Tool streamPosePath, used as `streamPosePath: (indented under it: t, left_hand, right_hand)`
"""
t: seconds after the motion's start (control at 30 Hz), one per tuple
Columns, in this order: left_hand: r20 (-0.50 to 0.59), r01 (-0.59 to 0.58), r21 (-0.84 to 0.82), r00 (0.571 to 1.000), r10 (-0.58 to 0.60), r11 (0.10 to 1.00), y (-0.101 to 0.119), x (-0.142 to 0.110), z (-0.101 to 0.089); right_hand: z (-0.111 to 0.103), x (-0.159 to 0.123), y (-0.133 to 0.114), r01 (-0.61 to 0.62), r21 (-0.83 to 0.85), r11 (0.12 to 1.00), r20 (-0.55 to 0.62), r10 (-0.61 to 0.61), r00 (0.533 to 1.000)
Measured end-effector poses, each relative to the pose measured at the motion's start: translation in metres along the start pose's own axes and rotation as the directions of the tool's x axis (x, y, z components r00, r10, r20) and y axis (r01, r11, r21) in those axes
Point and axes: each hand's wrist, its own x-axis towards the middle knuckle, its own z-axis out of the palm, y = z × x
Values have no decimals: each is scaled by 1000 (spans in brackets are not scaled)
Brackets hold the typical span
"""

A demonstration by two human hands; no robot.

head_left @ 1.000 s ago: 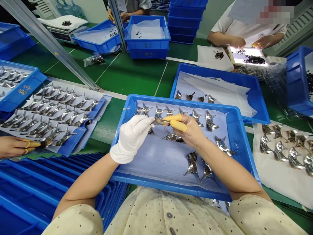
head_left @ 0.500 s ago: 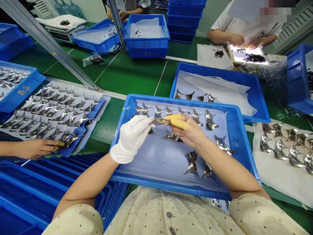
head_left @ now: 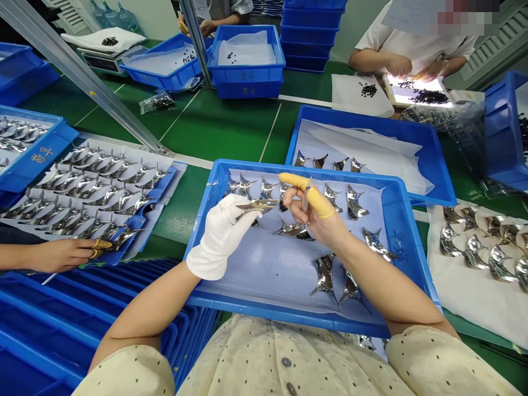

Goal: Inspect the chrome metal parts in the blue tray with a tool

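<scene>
My left hand (head_left: 220, 236), in a white glove, is shut on a curved, polished metal crescent piece (head_left: 256, 207) above a blue plastic tray (head_left: 406, 247). My right hand (head_left: 313, 212) wears yellow finger cots and is close to that piece, without touching it. Its fingers pinch a thin silver tool (head_left: 306, 199), perhaps tweezers. Several similar crescent pieces, such as one (head_left: 355, 203) and another (head_left: 325, 278), lie on a pale sheet in the tray, below and around my hands.
A co-worker's hand (head_left: 61, 256) works at a white insert tray (head_left: 82, 190) of metal pieces on the left. Blue trays (head_left: 363, 132) and stacked crates (head_left: 313, 33) stand beyond on the green bench. Another person sorts dark beads on a light panel (head_left: 414, 91).
My right hand has drawn back from the metal piece, its fingers parting, and the thin tool now shows upright. The piece in my left hand has tilted slightly. The co-worker's hand has moved right.
</scene>
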Motion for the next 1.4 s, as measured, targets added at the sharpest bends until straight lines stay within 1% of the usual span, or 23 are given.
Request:
streamPosePath:
  t: [0.1, 0.17, 0.23, 0.33, 0.4, 0.47, 0.63, 0.73, 0.9, 1.0, 1.1, 1.2, 1.27, 1.4]
  left_hand:
    - [-4, 5, -24, 1000, -6, 1000, -1, -2, 1]
    - [-7, 10, -29, 1000, -10, 1000, -2, -3, 2]
    - [-5, 16, -29, 1000, -17, 999, -3, -3, 2]
    - [2, 14, -35, 1000, -14, 999, -3, -2, 2]
    - [3, 13, -39, 1000, -13, 999, -2, -2, 2]
    - [4, 12, -31, 1000, -11, 999, -1, -1, 2]
    - [-3, -40, 8, 999, 40, 999, -1, -1, 2]
    - [0, -41, 30, 999, 41, 999, -2, -2, 2]
    - [31, -31, 74, 999, 28, 997, -2, -3, 1]
    - [21, -41, 78, 999, 40, 996, -2, -2, 1]
    - [8, -57, 58, 998, 57, 997, -2, -2, 1]
    - [20, -34, 62, 999, 33, 998, -2, -2, 1]
    - [25, -23, 67, 999, 21, 998, -2, -2, 1]
    - [12, -35, 54, 999, 34, 998, -2, -2, 2]
  right_hand:
    - [-3, -3, 1, 102, -162, 982, 39, -97, 994]
    - [-4, -5, 2, 175, -309, 935, 69, -161, 984]
    - [-3, -7, 2, 249, -421, 872, 96, -231, 968]
    - [0, -7, 1, 350, -497, 794, 131, -331, 935]
    - [1, -7, 1, 420, -511, 750, 157, -398, 904]
    - [1, -6, 2, 466, -509, 724, 177, -441, 880]
    - [1, -6, 3, 491, -470, 733, 187, -461, 867]
    - [0, -7, 5, 511, -446, 735, 196, -477, 857]
    - [-1, -7, 7, 492, -476, 729, 186, -463, 867]
    - [-1, -7, 8, 496, -462, 735, 184, -468, 864]
    - [0, -7, 7, 477, -472, 742, 168, -455, 874]
    - [0, -7, 7, 465, -487, 739, 159, -449, 880]
    - [0, -7, 6, 478, -485, 732, 167, -459, 873]
    - [1, -7, 7, 513, -467, 720, 181, -490, 853]
